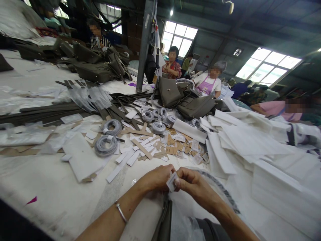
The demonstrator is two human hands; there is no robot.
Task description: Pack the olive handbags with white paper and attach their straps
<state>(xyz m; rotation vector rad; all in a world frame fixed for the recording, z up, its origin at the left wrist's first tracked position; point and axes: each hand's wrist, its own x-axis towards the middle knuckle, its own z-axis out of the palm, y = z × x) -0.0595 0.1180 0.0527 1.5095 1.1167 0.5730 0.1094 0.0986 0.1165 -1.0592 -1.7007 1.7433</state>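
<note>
My right hand [188, 179] pinches a small white packet [172, 181] between thumb and fingers, above a dark olive bag [163, 219]. Close against it, my left hand [163, 175] has its fingers curled beside the packet's edge; what they hold, if anything, is hidden. The bag stands at the table's near side, below my hands, with pale wrapping [184, 224] along its right side. Around my left wrist is a silver bracelet [121, 211].
White foam sheets [250, 140] are heaped at right. Ahead lie brown tags [173, 145], coiled straps in plastic [106, 145] and long dark straps [50, 112]. Finished-looking bags [195, 103] stand farther back, near a grey post [145, 47]. Several people sit or stand around the table.
</note>
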